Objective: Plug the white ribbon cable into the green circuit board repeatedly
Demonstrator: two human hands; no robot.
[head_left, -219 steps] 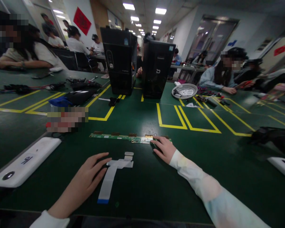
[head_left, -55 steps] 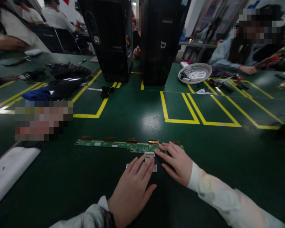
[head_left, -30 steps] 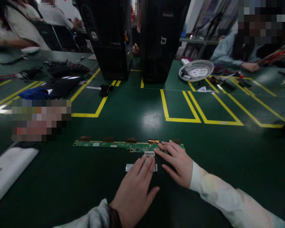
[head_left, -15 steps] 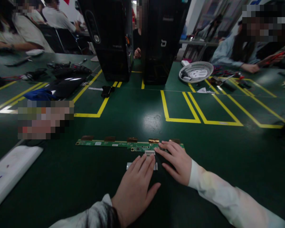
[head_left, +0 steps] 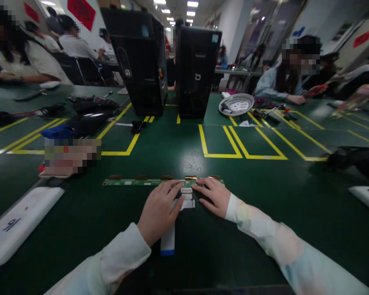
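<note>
A long, narrow green circuit board (head_left: 132, 183) lies across the green table, with copper-coloured tabs along its far edge. My left hand (head_left: 161, 209) rests on the board's near edge, fingers apart, its thumb beside the white connector (head_left: 186, 191). On the right part of the board lie the fingertips of my right hand (head_left: 213, 195), spread and holding nothing. A white flat ribbon cable (head_left: 167, 239) with a blue end runs from under my left hand toward me. Its folded upper part shows between the hands, below the connector.
Two black computer towers (head_left: 141, 61) (head_left: 192, 71) stand at the back. A white basket (head_left: 237, 105) is right of them. White long devices lie at left (head_left: 24, 223) and right (head_left: 367, 196). Cables and tools (head_left: 94, 102) lie at back left; people sit around.
My left hand has moved left and forward onto the board, uncovering the connector and the blue-ended cable. My right hand stays on the board. The head view has tilted up.
</note>
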